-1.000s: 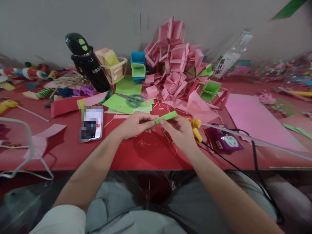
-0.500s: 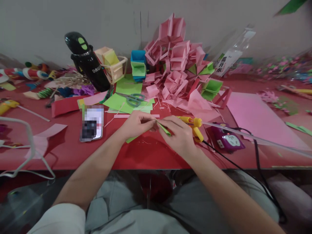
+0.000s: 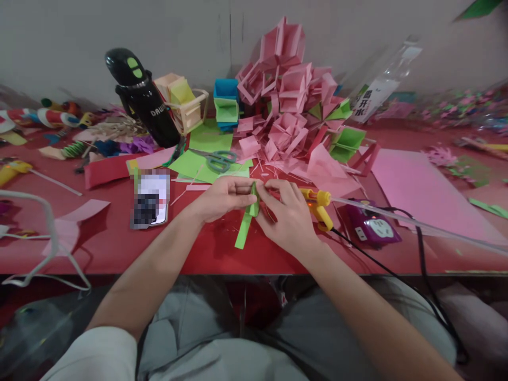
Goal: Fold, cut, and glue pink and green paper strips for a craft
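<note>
Two hands pinch one green paper strip (image 3: 246, 222) above the red table (image 3: 222, 254): left hand (image 3: 222, 197) and right hand (image 3: 286, 214) apparently clamp its folded top, near a yellow glue gun (image 3: 317, 206).

Both bare forearms are reaching forward from the lower edge of the view and converging toward the middle, the left one coming in from the lower left and the right one from the lower right. The left hand (image 3: 222, 198) is lying knuckles-up with its fingers curled inward and its thumb and fingertips pinching shut, its grip meeting the other hand's at the centre. The right hand (image 3: 288, 214) is turning its back toward the camera, wrist slightly bent, with fingers (image 3: 278, 186) bending forward and pinching closed right against the left fingertips.
</note>
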The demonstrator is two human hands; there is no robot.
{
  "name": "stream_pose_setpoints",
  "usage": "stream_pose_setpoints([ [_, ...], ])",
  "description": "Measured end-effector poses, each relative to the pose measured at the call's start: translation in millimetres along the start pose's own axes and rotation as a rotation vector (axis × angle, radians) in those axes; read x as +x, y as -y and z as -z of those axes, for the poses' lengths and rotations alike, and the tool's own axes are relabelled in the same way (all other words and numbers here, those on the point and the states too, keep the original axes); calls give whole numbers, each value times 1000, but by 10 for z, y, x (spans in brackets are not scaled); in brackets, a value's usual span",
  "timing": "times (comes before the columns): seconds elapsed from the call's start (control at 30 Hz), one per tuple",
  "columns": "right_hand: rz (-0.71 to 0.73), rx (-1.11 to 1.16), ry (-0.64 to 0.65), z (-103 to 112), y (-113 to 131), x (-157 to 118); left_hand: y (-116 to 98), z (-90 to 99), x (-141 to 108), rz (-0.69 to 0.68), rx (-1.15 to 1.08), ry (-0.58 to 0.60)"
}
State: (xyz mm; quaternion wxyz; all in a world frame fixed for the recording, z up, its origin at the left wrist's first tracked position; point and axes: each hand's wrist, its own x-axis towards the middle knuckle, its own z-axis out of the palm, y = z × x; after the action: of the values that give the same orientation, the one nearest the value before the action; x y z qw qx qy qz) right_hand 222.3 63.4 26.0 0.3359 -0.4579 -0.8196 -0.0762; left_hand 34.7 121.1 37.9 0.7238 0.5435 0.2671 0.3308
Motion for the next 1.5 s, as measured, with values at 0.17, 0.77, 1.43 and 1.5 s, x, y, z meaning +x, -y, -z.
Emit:
stream_pose_setpoints([
  [0.17, -44, -34, 145, 37, 64, 4, 13, 7, 11, -32, 22, -4],
  [0.77, -666, 984, 217, -118, 112, 41, 83, -27, 79, -145, -53, -186],
  [1.43, -1185, 1404, 314, -144, 67, 62, 137, -122, 14, -302, 326, -166],
  [1.5, -1262, 1472, 333, -97, 33, 81, 146, -120, 1, -332, 390, -147],
])
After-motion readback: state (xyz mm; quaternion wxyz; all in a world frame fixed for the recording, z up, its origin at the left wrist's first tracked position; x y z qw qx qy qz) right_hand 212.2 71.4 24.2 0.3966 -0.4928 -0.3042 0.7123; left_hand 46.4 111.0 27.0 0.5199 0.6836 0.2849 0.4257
